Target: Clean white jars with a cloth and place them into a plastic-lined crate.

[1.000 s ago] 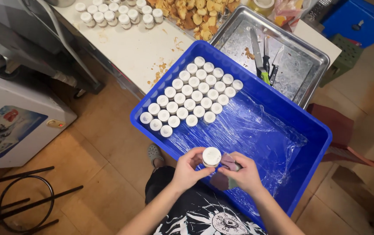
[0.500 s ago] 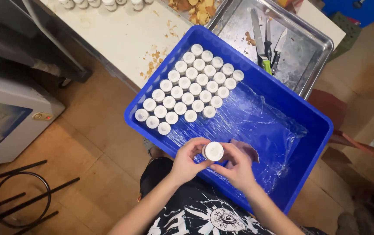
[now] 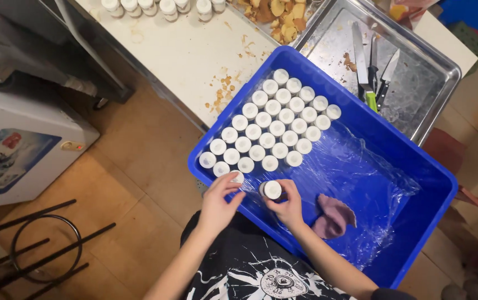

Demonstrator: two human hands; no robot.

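The right hand (image 3: 289, 206) now pinches the white-capped jar (image 3: 272, 190) lower, inside the blue crate (image 3: 417, 161), near the rows. The left hand (image 3: 216, 203), half spread, has let go and touches a row jar (image 3: 236, 177).

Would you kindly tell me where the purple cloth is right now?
In the head view, the purple cloth lies on the plastic film inside the blue crate, near its front wall, just right of the right hand.
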